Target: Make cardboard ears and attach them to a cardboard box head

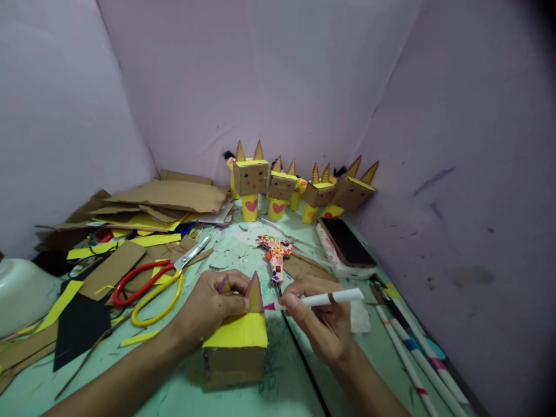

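Evidently the box (235,331) wants a gentle touch: it sits low in front of me, yellow top upward, though I can't tell whether its base rests on the desk (182,382). I have the left hand (223,301) at the box's far edge, thumb and fingers seemingly pinching the near ear (255,293) around its lower part, while the far ear (224,285) pokes up against the same hand. Just right of the box, the right hand (324,318) pinches a white marker (319,299), pink tip toward the near ear's purple edge; contact is too fine for me to make out. I'd judge the box light and probably hollow, stiff along its panels but easy to dent, and the ears thin enough to bend or tear. I'd hold an ear low, close to the top, or brace the side walls with light pressure, keeping skin off the coloured edges in case the ink smears. The marker looks smooth and might roll in the grip. Left of the box lie the scissors (179,266); beyond it are the glue gun (278,255) and, farther off, box-headed figures (249,185).
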Demonstrator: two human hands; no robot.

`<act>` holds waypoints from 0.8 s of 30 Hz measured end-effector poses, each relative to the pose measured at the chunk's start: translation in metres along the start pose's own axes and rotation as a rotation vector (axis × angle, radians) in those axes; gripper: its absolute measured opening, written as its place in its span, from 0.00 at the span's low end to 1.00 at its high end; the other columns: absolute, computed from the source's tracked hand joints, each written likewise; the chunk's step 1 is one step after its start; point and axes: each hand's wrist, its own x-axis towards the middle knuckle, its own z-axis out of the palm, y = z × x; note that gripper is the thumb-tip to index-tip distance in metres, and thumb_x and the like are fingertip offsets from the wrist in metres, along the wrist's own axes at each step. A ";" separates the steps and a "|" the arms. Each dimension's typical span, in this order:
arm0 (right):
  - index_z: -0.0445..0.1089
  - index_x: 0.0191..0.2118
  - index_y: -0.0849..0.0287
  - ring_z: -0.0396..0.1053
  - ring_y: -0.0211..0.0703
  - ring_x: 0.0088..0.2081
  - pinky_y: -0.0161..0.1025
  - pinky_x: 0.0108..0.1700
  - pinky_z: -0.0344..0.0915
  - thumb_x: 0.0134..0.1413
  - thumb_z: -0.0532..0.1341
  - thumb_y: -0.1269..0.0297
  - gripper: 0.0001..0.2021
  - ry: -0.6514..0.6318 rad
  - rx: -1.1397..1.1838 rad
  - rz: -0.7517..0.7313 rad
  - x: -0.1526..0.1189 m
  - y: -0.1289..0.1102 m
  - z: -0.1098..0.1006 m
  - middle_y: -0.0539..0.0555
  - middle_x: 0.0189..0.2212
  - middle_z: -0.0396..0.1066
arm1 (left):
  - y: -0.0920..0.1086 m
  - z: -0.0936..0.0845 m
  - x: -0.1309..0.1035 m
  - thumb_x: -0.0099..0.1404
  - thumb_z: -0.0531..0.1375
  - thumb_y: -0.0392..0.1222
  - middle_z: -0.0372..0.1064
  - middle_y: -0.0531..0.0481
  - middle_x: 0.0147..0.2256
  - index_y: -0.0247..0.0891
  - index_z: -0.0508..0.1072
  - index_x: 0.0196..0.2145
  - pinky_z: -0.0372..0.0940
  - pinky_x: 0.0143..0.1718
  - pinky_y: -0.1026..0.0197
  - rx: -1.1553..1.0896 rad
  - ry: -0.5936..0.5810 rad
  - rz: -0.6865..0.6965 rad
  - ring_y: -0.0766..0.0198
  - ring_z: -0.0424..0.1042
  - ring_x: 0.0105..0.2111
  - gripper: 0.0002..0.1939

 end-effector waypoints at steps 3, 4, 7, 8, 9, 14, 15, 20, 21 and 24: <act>0.71 0.24 0.62 0.65 0.38 0.22 0.35 0.24 0.59 0.52 0.57 0.72 0.10 0.039 -0.018 -0.017 0.000 0.000 0.001 0.52 0.18 0.68 | -0.001 0.000 0.000 0.43 0.62 0.36 0.69 0.50 0.27 0.35 0.77 0.20 0.57 0.31 0.63 0.006 0.007 0.018 0.62 0.65 0.29 0.04; 0.71 0.23 0.62 0.65 0.38 0.21 0.35 0.23 0.59 0.52 0.57 0.72 0.09 0.031 -0.021 -0.024 0.000 0.000 0.001 0.52 0.18 0.68 | -0.002 -0.001 0.001 0.43 0.62 0.36 0.69 0.50 0.27 0.35 0.77 0.20 0.57 0.31 0.63 0.000 0.007 0.025 0.62 0.65 0.29 0.04; 0.70 0.22 0.61 0.62 0.36 0.19 0.34 0.22 0.57 0.51 0.57 0.72 0.10 -0.026 -0.020 -0.036 0.000 0.000 0.002 0.50 0.16 0.66 | -0.004 -0.001 0.002 0.43 0.62 0.36 0.68 0.51 0.27 0.35 0.77 0.20 0.57 0.30 0.63 -0.022 0.009 0.028 0.63 0.65 0.29 0.04; 0.70 0.22 0.61 0.61 0.35 0.18 0.34 0.22 0.57 0.51 0.57 0.72 0.09 -0.042 -0.019 -0.038 0.000 -0.001 0.002 0.49 0.15 0.65 | -0.004 -0.001 0.002 0.43 0.61 0.36 0.69 0.51 0.27 0.35 0.77 0.20 0.57 0.30 0.63 -0.023 0.008 0.018 0.62 0.65 0.29 0.04; 0.70 0.23 0.61 0.61 0.35 0.18 0.34 0.22 0.57 0.51 0.57 0.72 0.09 -0.052 -0.016 -0.037 0.000 -0.001 0.002 0.49 0.15 0.65 | -0.004 -0.001 0.002 0.43 0.61 0.36 0.69 0.50 0.27 0.35 0.77 0.20 0.57 0.30 0.63 -0.020 0.011 0.008 0.62 0.65 0.29 0.04; 0.70 0.22 0.60 0.62 0.37 0.19 0.35 0.22 0.57 0.52 0.57 0.70 0.10 0.020 0.002 0.000 -0.002 -0.001 -0.002 0.50 0.16 0.65 | -0.001 0.000 0.001 0.42 0.61 0.36 0.69 0.50 0.27 0.35 0.76 0.20 0.57 0.32 0.62 0.008 0.008 0.008 0.61 0.65 0.30 0.04; 0.70 0.22 0.60 0.62 0.37 0.20 0.35 0.23 0.57 0.53 0.57 0.70 0.11 0.046 -0.004 0.006 -0.003 0.000 -0.003 0.50 0.16 0.65 | -0.001 -0.001 0.001 0.42 0.61 0.36 0.69 0.51 0.27 0.35 0.76 0.19 0.57 0.31 0.63 0.004 0.008 0.009 0.62 0.64 0.29 0.04; 0.71 0.23 0.60 0.62 0.37 0.19 0.35 0.22 0.57 0.52 0.57 0.69 0.10 0.083 -0.015 0.014 -0.002 0.002 -0.005 0.50 0.16 0.66 | -0.006 -0.002 0.002 0.42 0.61 0.35 0.70 0.52 0.27 0.37 0.75 0.18 0.57 0.30 0.63 -0.022 0.027 0.027 0.63 0.65 0.29 0.02; 0.71 0.23 0.60 0.62 0.37 0.19 0.35 0.22 0.57 0.53 0.57 0.69 0.10 0.069 -0.012 0.012 -0.002 0.002 -0.005 0.50 0.16 0.65 | -0.007 -0.002 0.002 0.42 0.61 0.35 0.70 0.52 0.27 0.38 0.75 0.18 0.58 0.31 0.63 -0.014 0.026 0.036 0.62 0.65 0.29 0.02; 0.70 0.23 0.60 0.63 0.37 0.19 0.35 0.22 0.58 0.52 0.56 0.70 0.11 0.017 -0.012 -0.007 -0.001 0.001 -0.004 0.50 0.16 0.66 | -0.008 -0.002 0.001 0.43 0.61 0.35 0.71 0.51 0.27 0.38 0.76 0.19 0.59 0.32 0.62 0.008 0.016 0.059 0.61 0.66 0.30 0.03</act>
